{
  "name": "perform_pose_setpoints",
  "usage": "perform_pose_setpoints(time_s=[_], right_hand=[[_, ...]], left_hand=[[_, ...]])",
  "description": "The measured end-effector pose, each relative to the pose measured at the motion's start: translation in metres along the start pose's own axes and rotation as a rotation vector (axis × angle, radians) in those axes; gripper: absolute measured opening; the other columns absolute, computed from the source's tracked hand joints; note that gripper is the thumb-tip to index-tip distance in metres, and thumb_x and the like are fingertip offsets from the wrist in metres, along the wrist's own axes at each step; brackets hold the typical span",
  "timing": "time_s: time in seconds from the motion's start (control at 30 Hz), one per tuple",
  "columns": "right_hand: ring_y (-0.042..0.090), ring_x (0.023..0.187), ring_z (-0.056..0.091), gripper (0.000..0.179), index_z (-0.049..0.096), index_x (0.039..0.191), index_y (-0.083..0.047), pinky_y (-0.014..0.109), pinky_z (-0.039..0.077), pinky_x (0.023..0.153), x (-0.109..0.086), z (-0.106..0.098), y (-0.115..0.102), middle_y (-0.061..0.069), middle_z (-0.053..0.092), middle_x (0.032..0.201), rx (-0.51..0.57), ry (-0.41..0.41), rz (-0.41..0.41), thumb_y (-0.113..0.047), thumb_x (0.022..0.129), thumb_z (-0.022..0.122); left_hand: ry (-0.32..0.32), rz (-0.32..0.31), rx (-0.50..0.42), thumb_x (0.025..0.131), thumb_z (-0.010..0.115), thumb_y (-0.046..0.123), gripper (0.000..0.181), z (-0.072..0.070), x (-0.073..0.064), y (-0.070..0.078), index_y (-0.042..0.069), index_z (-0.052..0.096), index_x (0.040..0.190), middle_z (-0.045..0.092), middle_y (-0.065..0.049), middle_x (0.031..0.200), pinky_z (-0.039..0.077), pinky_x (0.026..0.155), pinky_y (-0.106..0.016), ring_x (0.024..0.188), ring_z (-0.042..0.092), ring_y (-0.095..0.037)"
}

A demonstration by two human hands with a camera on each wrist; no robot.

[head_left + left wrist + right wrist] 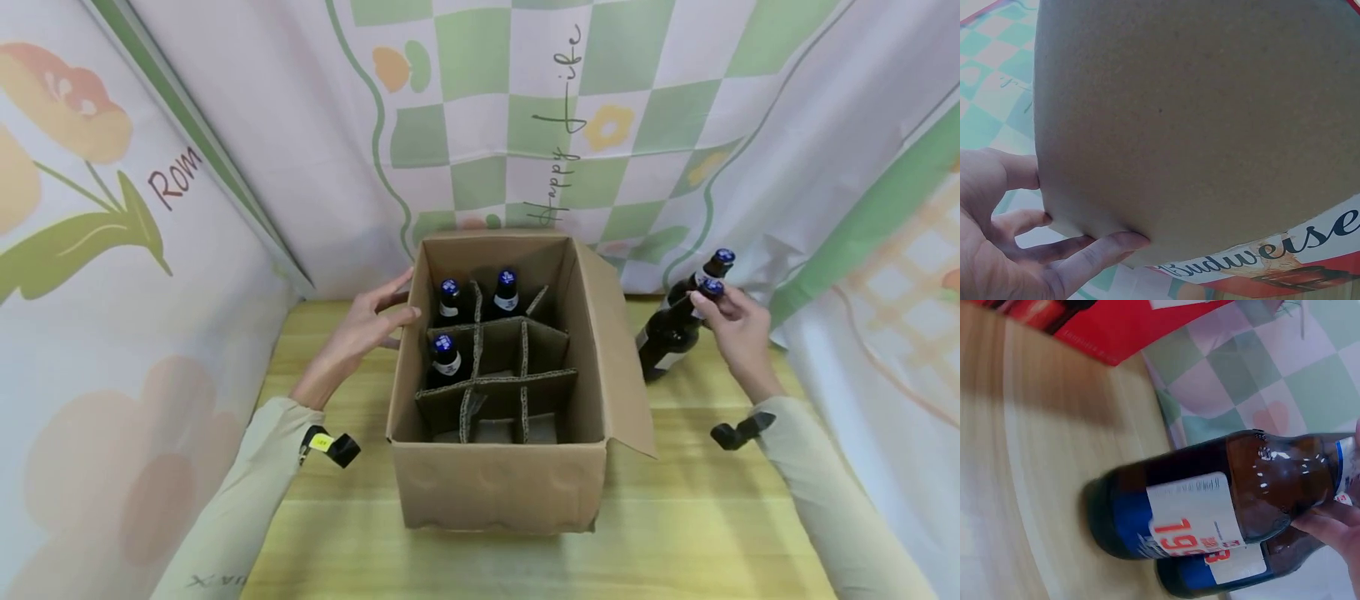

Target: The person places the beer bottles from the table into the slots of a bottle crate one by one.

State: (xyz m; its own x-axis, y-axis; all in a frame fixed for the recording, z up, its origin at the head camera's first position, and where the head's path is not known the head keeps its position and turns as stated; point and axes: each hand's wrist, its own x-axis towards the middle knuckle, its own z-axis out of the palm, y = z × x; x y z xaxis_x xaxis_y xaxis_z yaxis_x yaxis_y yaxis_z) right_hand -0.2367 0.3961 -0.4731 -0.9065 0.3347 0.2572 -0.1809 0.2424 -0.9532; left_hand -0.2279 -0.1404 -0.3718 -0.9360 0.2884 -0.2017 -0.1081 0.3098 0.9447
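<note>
An open cardboard box point(498, 487) with crossed cardboard dividers point(498, 387) stands in the middle. Three brown bottles with blue caps sit in its cells: a back-left bottle point(449, 300), a back-middle bottle point(507, 292) and one bottle point(446, 358) in front of the back-left one. My left hand point(360, 329) rests against the box's left side, fingertips on the cardboard point(1179, 125). Right of the box, my right hand point(738, 329) pinches the neck of a beer bottle point(670, 337), tilted in the head view. A second bottle point(708, 273) stands close behind it.
The box's right flap point(618, 358) folds outward toward the bottles. Printed Budweiser lettering point(1266, 247) shows on the outside of the box. A wooden table point(330, 533) lies underneath, with patterned curtains point(480, 125) at the back and both sides.
</note>
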Motion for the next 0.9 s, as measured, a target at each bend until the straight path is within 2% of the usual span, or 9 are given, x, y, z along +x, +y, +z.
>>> perform_pose_setpoints(time_s=[0.13,0.27,0.5,0.67,0.77,0.9], right_hand=[[0.003,0.076,0.075,0.032,0.073,0.124,0.001,0.019,0.061,0.064,-0.003,-0.003,-0.004,-0.011,0.08,0.089,0.223,0.008,0.126,-0.005,0.093,0.078],[0.003,0.075,0.075,0.028,0.076,0.121,-0.009,0.02,0.061,0.063,-0.007,-0.001,-0.015,-0.011,0.08,0.088,0.203,-0.031,0.172,-0.008,0.093,0.079],[0.0,0.074,0.074,0.055,0.059,0.14,0.005,0.018,0.061,0.063,-0.006,-0.001,-0.04,-0.016,0.078,0.089,0.143,-0.018,0.182,-0.012,0.093,0.081],[-0.001,0.074,0.073,0.054,0.062,0.139,-0.001,0.017,0.06,0.064,-0.004,-0.004,-0.054,-0.018,0.077,0.086,0.128,0.018,0.21,-0.014,0.091,0.082],[0.0,0.073,0.074,0.055,0.061,0.14,-0.001,0.017,0.061,0.065,-0.003,-0.006,-0.062,-0.016,0.077,0.085,0.147,0.03,0.237,-0.013,0.091,0.083],[0.003,0.07,0.074,0.075,0.046,0.15,0.006,0.018,0.061,0.066,-0.002,-0.007,-0.076,-0.012,0.077,0.083,0.202,0.051,0.286,-0.014,0.089,0.084]], left_hand=[[-0.003,0.004,0.002,0.101,0.063,0.021,0.074,0.0,-0.001,0.0,0.035,0.029,0.165,0.02,-0.011,0.174,0.054,0.106,-0.055,0.144,0.046,-0.042],[-0.005,0.008,0.001,0.101,0.063,0.022,0.074,0.0,0.0,0.0,0.035,0.029,0.165,0.02,-0.011,0.174,0.054,0.106,-0.054,0.142,0.048,-0.041],[-0.028,0.022,-0.018,0.103,0.063,0.019,0.074,-0.002,0.001,0.0,0.031,0.027,0.166,0.02,-0.012,0.174,0.06,0.097,-0.051,0.138,0.053,-0.041],[-0.036,0.016,-0.014,0.103,0.063,0.02,0.074,-0.004,0.001,0.001,0.031,0.027,0.166,0.022,-0.014,0.173,0.062,0.093,-0.044,0.138,0.053,-0.042],[-0.034,0.013,-0.012,0.103,0.063,0.02,0.074,-0.004,0.001,0.001,0.031,0.027,0.166,0.023,-0.014,0.173,0.062,0.093,-0.045,0.139,0.052,-0.042],[-0.028,0.01,-0.022,0.102,0.064,0.02,0.074,-0.003,0.002,0.003,0.031,0.028,0.166,0.025,-0.015,0.172,0.062,0.093,-0.046,0.137,0.053,-0.042]])
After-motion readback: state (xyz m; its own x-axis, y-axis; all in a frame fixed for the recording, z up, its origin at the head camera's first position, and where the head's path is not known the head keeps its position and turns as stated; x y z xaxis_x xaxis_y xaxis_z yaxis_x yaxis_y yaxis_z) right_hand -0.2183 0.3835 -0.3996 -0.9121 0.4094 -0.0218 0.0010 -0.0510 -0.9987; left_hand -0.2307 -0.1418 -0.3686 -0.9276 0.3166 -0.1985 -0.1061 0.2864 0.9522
